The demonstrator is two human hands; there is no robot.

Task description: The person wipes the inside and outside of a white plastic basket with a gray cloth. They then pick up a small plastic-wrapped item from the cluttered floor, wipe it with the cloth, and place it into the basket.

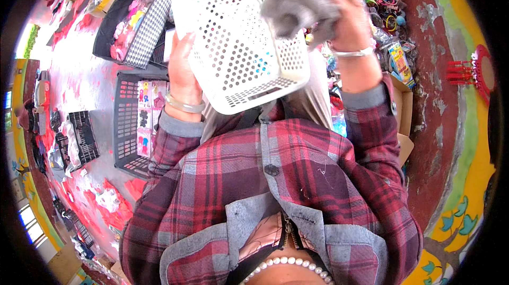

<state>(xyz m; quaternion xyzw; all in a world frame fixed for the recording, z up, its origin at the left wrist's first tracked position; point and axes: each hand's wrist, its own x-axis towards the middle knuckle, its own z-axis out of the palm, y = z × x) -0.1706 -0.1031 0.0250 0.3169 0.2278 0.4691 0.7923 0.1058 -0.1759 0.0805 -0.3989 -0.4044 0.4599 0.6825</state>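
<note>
A white perforated plastic basket (228, 46) is tilted over my lap. My left hand (184, 65) is closed on its left rim, the fingers partly hidden by the wall. My right hand (354, 22), smeared by motion, grips a crumpled dark grey cloth (302, 6) above the basket's right side. The cloth covers part of that rim. The inside looks mostly bare, with a few small blue spots showing near its lower right.
A grey plastic crate (126, 120) with carded small goods stands at my left. Beyond it is a houndstooth-patterned bin (146, 25) holding pink and yellow items. Colourful small goods (379, 3) are heaped at the right, near an open cardboard box (404, 110).
</note>
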